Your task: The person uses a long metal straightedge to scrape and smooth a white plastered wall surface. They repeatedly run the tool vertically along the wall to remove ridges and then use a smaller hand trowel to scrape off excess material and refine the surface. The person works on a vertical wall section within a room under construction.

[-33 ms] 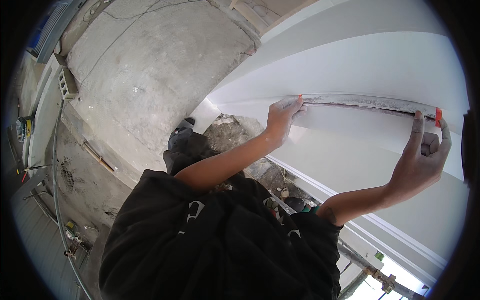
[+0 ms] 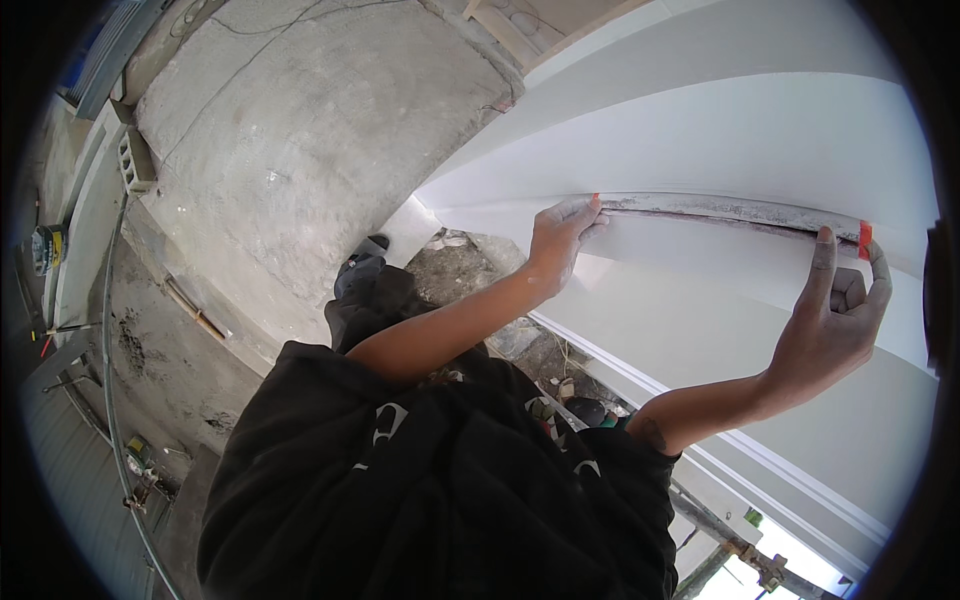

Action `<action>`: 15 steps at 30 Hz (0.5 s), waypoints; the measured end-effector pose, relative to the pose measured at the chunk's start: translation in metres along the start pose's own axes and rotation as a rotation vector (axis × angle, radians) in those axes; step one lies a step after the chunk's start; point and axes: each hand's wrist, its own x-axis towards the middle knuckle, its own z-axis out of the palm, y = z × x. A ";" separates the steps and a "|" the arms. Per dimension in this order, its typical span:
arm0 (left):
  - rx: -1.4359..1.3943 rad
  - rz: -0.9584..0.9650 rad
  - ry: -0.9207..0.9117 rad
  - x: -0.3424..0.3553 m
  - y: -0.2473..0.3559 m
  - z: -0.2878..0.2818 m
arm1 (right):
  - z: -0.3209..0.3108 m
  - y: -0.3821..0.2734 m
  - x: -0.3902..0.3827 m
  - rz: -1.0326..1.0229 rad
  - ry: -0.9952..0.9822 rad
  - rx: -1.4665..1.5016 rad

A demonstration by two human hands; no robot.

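Note:
A long, narrow, dusty grey-white strip [image 2: 720, 208] with an orange-red band at each end lies against the white wall moulding on my right. My left hand [image 2: 565, 235] is closed on its left end, thumb and fingers pinching beside the orange-red band. Out at the other end, my right hand [image 2: 835, 305] holds the strip between fingertips, with one finger by the band and the remaining fingers curled. Pale dust coats both hands. Along the strip's lower edge runs a dark, rough line. The side facing the wall is hidden.
The white wall [image 2: 700, 310] curves along my right, with raised mouldings lower down. A metal scaffold pipe with a clamp [image 2: 770, 572] crosses the lower right. At left stand a concrete block [image 2: 136, 163], a long pipe [image 2: 110, 400] and a bucket [image 2: 45, 250]. Grey concrete floor [image 2: 300, 140] lies beyond.
The strip and my right hand have shifted slightly to the left in view. Both hands keep their hold on it.

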 end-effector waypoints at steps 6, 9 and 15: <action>-0.126 -0.038 0.222 0.041 -0.027 -0.099 | 0.024 -0.033 -0.025 0.157 -0.679 0.429; -0.103 -0.030 0.243 0.047 -0.028 -0.109 | 0.033 -0.045 -0.039 0.203 -0.632 0.408; -0.090 0.011 0.321 0.047 -0.030 -0.101 | 0.046 -0.047 -0.055 0.230 -0.559 0.467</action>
